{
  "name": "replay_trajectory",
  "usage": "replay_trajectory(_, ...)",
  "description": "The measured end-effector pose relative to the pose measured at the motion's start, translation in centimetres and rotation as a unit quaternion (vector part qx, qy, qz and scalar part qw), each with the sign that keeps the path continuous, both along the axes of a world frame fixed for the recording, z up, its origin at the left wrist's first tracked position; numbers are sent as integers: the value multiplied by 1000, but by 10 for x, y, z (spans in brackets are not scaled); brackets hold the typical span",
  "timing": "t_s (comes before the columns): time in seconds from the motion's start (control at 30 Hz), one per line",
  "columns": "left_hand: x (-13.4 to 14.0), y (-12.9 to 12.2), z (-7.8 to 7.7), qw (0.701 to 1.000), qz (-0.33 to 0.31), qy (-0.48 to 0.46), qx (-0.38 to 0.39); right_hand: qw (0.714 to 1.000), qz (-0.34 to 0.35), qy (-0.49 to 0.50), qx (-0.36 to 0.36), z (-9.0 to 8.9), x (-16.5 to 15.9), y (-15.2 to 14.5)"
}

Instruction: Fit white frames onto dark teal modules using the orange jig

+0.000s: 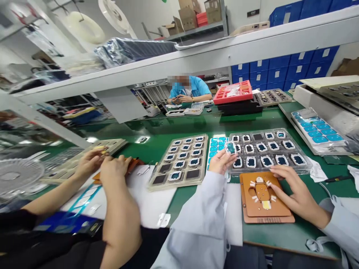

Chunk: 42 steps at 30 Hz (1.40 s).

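In the head view, a glossy green bench (213,126) runs across a workroom, under a raised white shelf (202,61) that slants through the scene; behind it stand stacked blue bins (259,76) and cardboard boxes (187,18). The left hand (220,162) pinches a small pale frame (231,148) with a blue-green face between thumb and fingers, raised in front of a clear tray (307,164) of similar pieces. The right hand (293,192) lies with thumb and fingers spread at the upper right of an orange-brown block (266,211), beside a white pad (234,216). Left of the clear tray are a sheet of blue stickers (213,147) and a beige tray (192,174). A person in a blue shirt (199,87) sits across the bench, near a red tray (217,98). At the left, a co-worker's forearm (119,198) reaches in; what those hands hold is hard to make out. The left hand covers part of the sheet and the clear tray's corner, the right hand hides the block's right side, a clear ribbed cover (19,173) is cut off by the left edge, and the far left is blurred.
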<state>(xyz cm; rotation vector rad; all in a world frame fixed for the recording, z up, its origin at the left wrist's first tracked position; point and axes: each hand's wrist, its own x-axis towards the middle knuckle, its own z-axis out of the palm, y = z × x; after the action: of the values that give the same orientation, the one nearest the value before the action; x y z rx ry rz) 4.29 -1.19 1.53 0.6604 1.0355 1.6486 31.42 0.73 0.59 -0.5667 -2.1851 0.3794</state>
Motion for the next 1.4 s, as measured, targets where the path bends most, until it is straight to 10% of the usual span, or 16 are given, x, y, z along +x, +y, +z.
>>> replay_trajectory(0.33,-45,14,-3,979,171,-103,-50,1000,-13,-10,13,-5,5,4)
replay_trajectory(0.87,-54,18,-12,985,132,-102,-47,999,-13,-30,9,-1,6,5)
replay_trajectory(1.17,-55,22,-19,985,142,49,-89,999,0,-28,-20,0,7,6)
replay_trajectory(1.4,-41,17,-20,928,143,312,-147,999,16,-35,-22,1,6,6)
